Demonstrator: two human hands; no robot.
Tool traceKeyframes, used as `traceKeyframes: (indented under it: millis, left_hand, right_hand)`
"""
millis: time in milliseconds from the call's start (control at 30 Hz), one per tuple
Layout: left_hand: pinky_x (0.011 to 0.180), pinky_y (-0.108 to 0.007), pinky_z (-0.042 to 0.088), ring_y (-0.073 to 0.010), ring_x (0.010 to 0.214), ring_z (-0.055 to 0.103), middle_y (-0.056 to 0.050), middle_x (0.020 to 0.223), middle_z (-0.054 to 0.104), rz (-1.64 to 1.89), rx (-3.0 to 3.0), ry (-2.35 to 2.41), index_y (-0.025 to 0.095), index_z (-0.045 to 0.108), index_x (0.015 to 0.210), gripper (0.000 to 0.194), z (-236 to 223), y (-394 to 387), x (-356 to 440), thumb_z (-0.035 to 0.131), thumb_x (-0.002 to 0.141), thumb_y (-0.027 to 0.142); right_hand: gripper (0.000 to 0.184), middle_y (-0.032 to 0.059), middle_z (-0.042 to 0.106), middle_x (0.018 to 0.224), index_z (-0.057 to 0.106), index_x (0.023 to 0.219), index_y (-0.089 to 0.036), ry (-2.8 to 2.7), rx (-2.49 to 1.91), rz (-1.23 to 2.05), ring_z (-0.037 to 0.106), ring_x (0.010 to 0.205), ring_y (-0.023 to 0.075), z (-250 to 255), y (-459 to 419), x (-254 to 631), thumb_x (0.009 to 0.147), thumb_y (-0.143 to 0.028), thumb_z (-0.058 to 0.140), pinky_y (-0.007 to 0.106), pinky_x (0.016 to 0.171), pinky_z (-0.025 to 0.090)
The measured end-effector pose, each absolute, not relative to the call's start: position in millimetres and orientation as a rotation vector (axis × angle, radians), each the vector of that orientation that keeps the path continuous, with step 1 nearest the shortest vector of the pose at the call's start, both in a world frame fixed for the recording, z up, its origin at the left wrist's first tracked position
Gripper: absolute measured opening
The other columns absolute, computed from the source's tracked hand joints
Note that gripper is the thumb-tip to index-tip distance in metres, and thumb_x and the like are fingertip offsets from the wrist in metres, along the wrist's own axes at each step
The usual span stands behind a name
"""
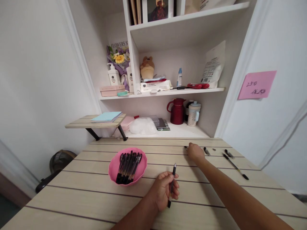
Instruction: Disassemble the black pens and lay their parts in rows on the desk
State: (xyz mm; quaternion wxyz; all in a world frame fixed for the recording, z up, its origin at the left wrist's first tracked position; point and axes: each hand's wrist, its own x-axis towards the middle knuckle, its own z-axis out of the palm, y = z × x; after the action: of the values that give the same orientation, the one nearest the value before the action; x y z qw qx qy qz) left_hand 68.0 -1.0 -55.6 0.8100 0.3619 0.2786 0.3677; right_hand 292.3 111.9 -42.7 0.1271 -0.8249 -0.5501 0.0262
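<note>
My left hand point(165, 190) holds a ballpoint-style pen point(171, 188) with a clear barrel, its pale tip pointing up and away and its black end towards me. Over the far right part of the table, my right hand point(196, 152) has its fingers closed at the tabletop. A small dark end shows just left of those fingers; the rest is hidden. Right of that hand lie a black pen cap point(206, 151), a second black cap point(229, 154) and another pen point(236, 166). A pink scalloped bowl point(142, 169) left of my left hand holds several black pens point(128, 167).
A tiny brown bit point(214, 149) lies between the two caps. At the table's back left, a small raised shelf point(79, 122) carries blue paper point(106, 116). Behind stand a red jug point(177, 111), a tumbler point(193, 114) and a white plastic bag point(144, 126).
</note>
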Motion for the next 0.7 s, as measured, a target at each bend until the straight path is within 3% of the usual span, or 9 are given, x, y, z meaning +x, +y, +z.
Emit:
traceKeyframes:
  millis: [233,500,600,700]
  left_hand:
    - [0.041,-0.019,0.034,-0.0080,0.042,0.050,0.000,0.060,0.056,0.789,0.781,0.572,0.014,0.053,0.090,0.029,-57,-1,68,0.056,0.072,0.037]
    - [0.041,-0.019,0.035,-0.0078,0.043,0.050,0.000,0.060,0.056,0.786,0.782,0.576,0.014,0.053,0.090,0.030,-54,-2,67,0.057,0.072,0.038]
    - [0.041,-0.019,0.035,-0.0077,0.042,0.049,0.000,0.060,0.055,0.788,0.774,0.605,0.014,0.053,0.090,0.030,-52,-2,67,0.057,0.072,0.037]
    - [0.042,-0.019,0.035,-0.0072,0.042,0.049,0.001,0.060,0.055,0.800,0.763,0.606,0.014,0.053,0.089,0.029,-52,-2,67,0.057,0.072,0.037]
  right_hand:
    - [0.027,0.0188,0.059,0.100,0.053,0.103,-0.009,-1.551,-2.383,0.126,0.057,0.094,0.0271,-44,109,291,0.082,-0.016,0.037,0.035,0.076,0.041]
    - [0.031,0.0261,0.056,0.101,0.052,0.100,-0.006,-1.469,-2.239,0.313,0.051,0.101,0.0341,-29,96,283,0.080,-0.027,0.041,0.044,0.079,0.038]
    - [0.029,0.0245,0.057,0.099,0.055,0.092,-0.008,-1.477,-2.089,0.502,0.055,0.096,0.0299,-23,80,271,0.080,-0.030,0.041,0.038,0.075,0.040]
    - [0.039,0.0155,0.063,0.084,0.059,0.081,-0.013,-1.516,-1.852,0.816,0.061,0.073,0.0199,-22,52,249,0.083,-0.043,0.034,0.029,0.061,0.044]
